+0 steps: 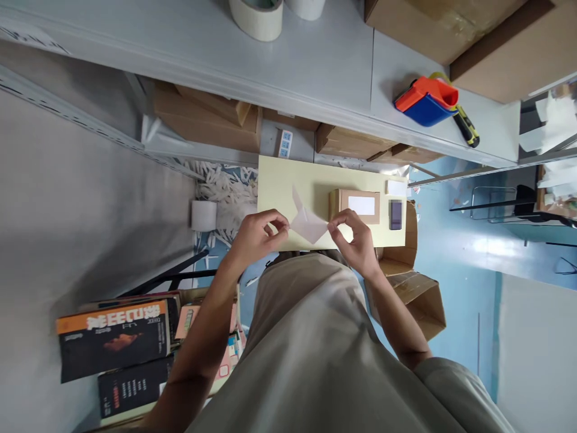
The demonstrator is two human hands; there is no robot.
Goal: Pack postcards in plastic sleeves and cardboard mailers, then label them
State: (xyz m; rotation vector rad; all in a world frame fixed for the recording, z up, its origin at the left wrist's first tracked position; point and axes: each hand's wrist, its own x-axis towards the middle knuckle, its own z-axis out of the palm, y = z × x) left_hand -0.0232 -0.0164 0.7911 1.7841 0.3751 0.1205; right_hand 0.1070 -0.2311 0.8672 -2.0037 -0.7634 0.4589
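Observation:
A folded piece of white paper (310, 227) hangs between my two hands above the pale yellow table (282, 174). It has pointed corners, and a narrow strip sticks up from it towards the far side. My left hand (265, 233) pinches its left corner between thumb and fingertips. The right corner sits in the closed fingertips of my right hand (355, 237). Just beyond my right hand lies a brown cardboard box (338, 204) with a white label (362, 205). A dark phone-like rectangle (395, 214) and a small white block (396, 187) are further right.
A grey shelf (315, 72) runs across the far side, holding tape rolls (258, 21), a red and blue tape dispenser (426, 101) and a yellow-black cutter (466, 126). Books (115, 343) are stacked at lower left. Open cartons (412, 294) stand right of the table.

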